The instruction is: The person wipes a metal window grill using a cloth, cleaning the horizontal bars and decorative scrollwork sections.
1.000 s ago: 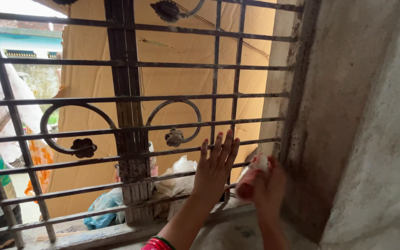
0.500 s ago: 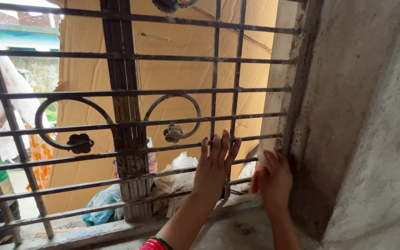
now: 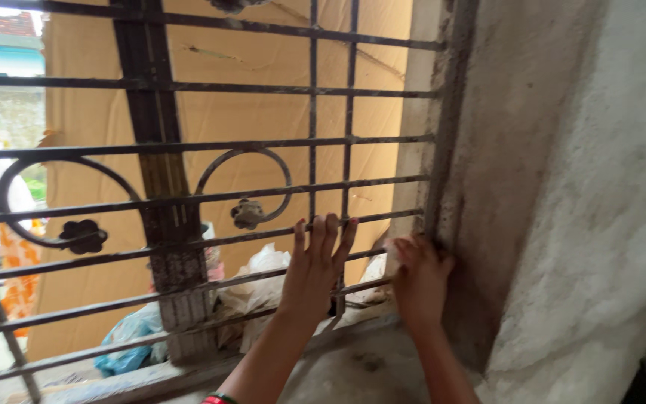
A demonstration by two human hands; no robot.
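A dark iron window grille (image 3: 188,198) with horizontal bars and scroll ornaments fills the view. My left hand (image 3: 314,265) lies flat against the bars, fingers together and pointing up. My right hand (image 3: 419,278) presses a small white cloth (image 3: 392,248) against the grille's right end, where the bars meet the frame. Only a bit of the cloth shows past my fingers.
A rough grey plaster wall (image 3: 562,194) stands close on the right. A concrete sill (image 3: 368,363) runs below the grille. Behind the bars are a large brown cardboard sheet (image 3: 248,112), white plastic bags (image 3: 263,280) and a blue bag (image 3: 125,337).
My right hand has carried the cloth up and to the right onto the bar ends by the frame. The red-and-white cloth is now mostly hidden. The view has shifted right.
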